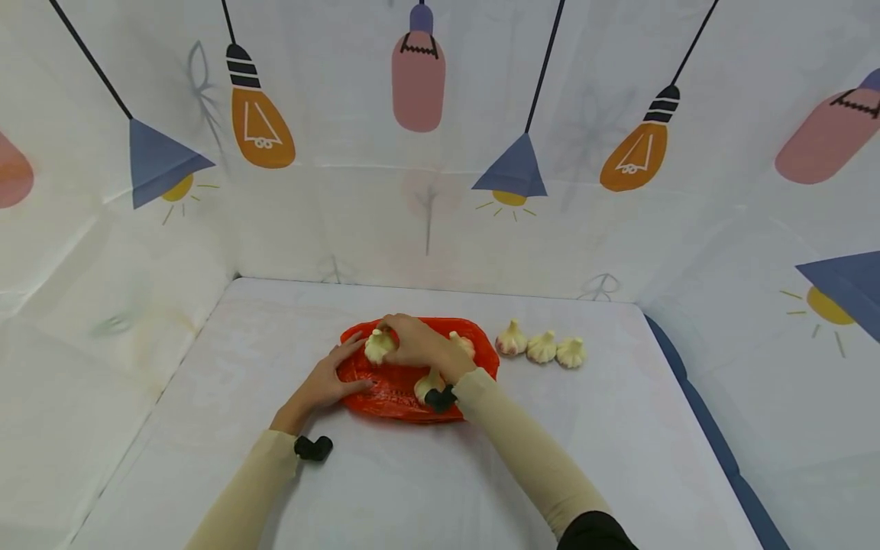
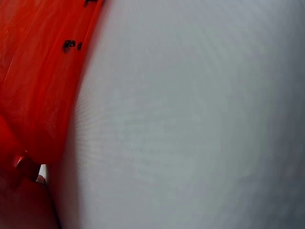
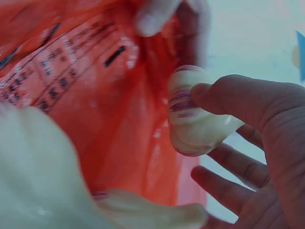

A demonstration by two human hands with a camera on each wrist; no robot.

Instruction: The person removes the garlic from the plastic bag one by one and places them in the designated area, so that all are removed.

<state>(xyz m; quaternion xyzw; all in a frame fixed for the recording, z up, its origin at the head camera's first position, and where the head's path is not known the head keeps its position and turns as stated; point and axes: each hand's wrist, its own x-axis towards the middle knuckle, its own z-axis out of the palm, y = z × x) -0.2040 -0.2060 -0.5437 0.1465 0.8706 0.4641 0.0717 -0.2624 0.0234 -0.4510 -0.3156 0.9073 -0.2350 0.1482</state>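
Observation:
A glossy red plastic bag (image 1: 392, 393) with black print lies in an oval, its edge raised. My right hand (image 1: 415, 341) reaches over it and pinches a garlic bulb (image 3: 186, 119) between thumb and fingers. In the head view that bulb is at the bag's left part. My left hand (image 1: 333, 378) rests at the bag's left edge, fingers and thumb spread. A second garlic bulb (image 1: 462, 344) lies at the bag's right side, partly behind my right hand. Another garlic bulb (image 1: 428, 384) sits nearer the front, partly covered by the right wrist's black camera.
Right of the bag, three garlic bulbs (image 1: 541, 347) stand in a row on the white table (image 1: 275, 328). A white backdrop (image 1: 357, 221) printed with lamps rises behind and at both sides. Dark blue fabric (image 1: 694, 397) runs along the right table edge.

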